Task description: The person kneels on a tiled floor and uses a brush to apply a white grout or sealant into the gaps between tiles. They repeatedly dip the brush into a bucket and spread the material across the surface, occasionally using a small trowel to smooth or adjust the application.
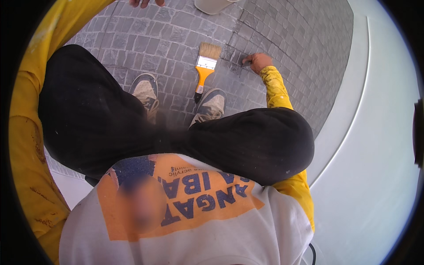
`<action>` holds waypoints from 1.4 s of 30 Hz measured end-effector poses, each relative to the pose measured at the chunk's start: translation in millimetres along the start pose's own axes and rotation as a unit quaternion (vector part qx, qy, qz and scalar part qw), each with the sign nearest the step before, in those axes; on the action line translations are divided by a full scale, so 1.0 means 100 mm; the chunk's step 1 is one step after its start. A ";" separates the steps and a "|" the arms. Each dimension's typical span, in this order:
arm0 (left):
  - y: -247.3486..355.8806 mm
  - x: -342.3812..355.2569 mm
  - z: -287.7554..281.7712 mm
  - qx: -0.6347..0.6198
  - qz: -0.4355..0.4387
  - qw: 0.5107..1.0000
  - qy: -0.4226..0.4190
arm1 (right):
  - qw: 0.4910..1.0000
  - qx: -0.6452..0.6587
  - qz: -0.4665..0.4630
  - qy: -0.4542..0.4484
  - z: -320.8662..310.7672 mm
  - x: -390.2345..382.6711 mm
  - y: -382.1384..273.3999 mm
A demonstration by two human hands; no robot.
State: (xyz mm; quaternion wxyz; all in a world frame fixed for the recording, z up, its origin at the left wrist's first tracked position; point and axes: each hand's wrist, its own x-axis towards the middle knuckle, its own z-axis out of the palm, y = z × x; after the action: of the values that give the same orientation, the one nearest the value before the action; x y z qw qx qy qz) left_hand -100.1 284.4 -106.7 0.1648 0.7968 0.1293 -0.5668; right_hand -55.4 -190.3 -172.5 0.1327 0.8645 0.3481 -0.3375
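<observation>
My right hand (259, 63) reaches down to the grey block-patterned floor (176, 42), its fingers closed in a pinch. A small dark thing shows at the fingertips, too small to name. Left of that hand lies a flat paintbrush (206, 70) with pale bristles, a metal band and a yellow handle. The black end of its handle rests by my right shoe (212, 105). At the top edge my left hand (147, 2) is mostly cut off; only its fingers show, apart and with nothing in them.
A white bucket (215, 5) stands at the far edge of view, beyond the paintbrush. A pale smooth wall (371, 132) runs along the right side. My left shoe (145, 90) is on the floor between my bent knees.
</observation>
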 end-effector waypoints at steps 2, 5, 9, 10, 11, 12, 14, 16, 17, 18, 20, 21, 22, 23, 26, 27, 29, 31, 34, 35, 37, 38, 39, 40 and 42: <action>-0.01 0.01 -0.01 -0.004 0.000 1.000 -0.001 | 0.999 0.020 0.003 0.031 0.00 -0.01 0.00; -0.02 0.01 -0.01 -0.010 0.001 1.000 -0.004 | 0.999 0.001 -0.003 0.036 0.03 -0.02 -0.01; -0.06 0.03 0.00 -0.022 0.001 1.000 -0.013 | 0.999 -0.025 0.020 0.041 0.07 -0.03 -0.03; -0.06 0.05 -0.01 -0.021 -0.003 1.000 -0.013 | 0.999 -0.019 0.024 0.037 0.08 -0.04 -0.04; -0.06 0.06 -0.01 -0.016 -0.003 1.000 -0.012 | 0.999 -0.010 0.020 0.044 0.08 -0.05 -0.04; -0.07 0.07 -0.01 -0.012 -0.003 1.000 -0.010 | 0.998 -0.006 0.026 0.050 0.09 -0.06 -0.04; -0.08 0.09 -0.01 -0.009 0.000 1.000 -0.011 | 0.999 -0.004 0.020 0.047 0.10 -0.08 -0.04; -0.09 0.09 -0.02 -0.008 0.007 1.000 -0.011 | 0.998 0.012 0.023 0.051 0.11 -0.08 -0.04; -0.09 0.09 -0.02 -0.009 0.009 1.000 -0.008 | 0.998 0.028 0.021 0.054 0.12 -0.08 -0.04; -0.08 0.09 -0.02 -0.011 0.010 1.000 -0.005 | 0.997 0.036 0.033 0.062 0.13 -0.08 -0.03; -0.07 0.07 -0.02 -0.011 0.012 1.000 0.000 | 0.999 0.010 0.015 0.051 0.13 -0.08 -0.03; -0.06 0.06 -0.02 -0.009 0.013 1.000 0.001 | 0.999 -0.001 0.006 0.045 0.14 -0.07 -0.03; -0.06 0.05 -0.03 -0.009 0.013 1.000 0.002 | 0.998 -0.005 0.014 0.054 0.14 -0.06 -0.03; -0.06 0.04 -0.02 -0.009 0.013 1.000 0.004 | 0.998 -0.002 0.014 0.060 0.14 -0.06 -0.03; -0.07 0.02 -0.02 -0.006 0.011 1.000 0.008 | 0.998 -0.005 0.005 0.062 0.11 -0.05 -0.04; -0.07 0.02 -0.02 -0.005 0.008 1.000 0.011 | 0.998 -0.012 0.011 0.064 0.10 -0.05 -0.04; -0.08 0.02 -0.02 -0.006 0.010 1.000 0.011 | 0.998 -0.015 0.010 0.059 0.08 -0.04 -0.06; -0.08 0.02 -0.02 -0.006 0.018 1.000 0.006 | 0.998 0.002 0.020 0.053 0.07 -0.05 -0.08; -0.08 0.01 -0.02 -0.004 0.010 1.000 0.007 | 0.998 0.027 0.028 0.042 0.07 -0.06 -0.10; -0.08 0.01 -0.03 -0.006 0.009 1.000 0.012 | 0.999 0.014 0.026 0.043 0.08 -0.07 -0.10; -0.08 0.02 -0.04 -0.008 0.012 1.000 0.020 | 0.998 0.007 0.029 0.048 0.09 -0.08 -0.10; -0.08 0.02 -0.04 -0.007 0.011 1.000 0.017 | 0.998 0.011 0.026 0.054 0.09 -0.09 -0.10; -0.07 0.02 -0.04 -0.005 0.011 1.000 0.011 | 0.998 0.014 0.033 0.058 0.10 -0.09 -0.09; -0.07 0.03 -0.03 -0.002 0.011 1.000 0.004 | 0.998 0.014 0.025 0.052 0.10 -0.09 -0.09; -0.07 0.05 -0.04 -0.007 0.012 1.000 0.002 | 0.998 0.010 0.023 0.050 0.11 -0.09 -0.08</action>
State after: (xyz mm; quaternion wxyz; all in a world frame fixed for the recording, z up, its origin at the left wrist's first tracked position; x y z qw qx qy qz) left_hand -98.0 291.9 -111.2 0.1767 0.7982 0.1239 -0.5625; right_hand -70.7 -193.7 -174.3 0.1143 0.8894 0.3307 -0.2943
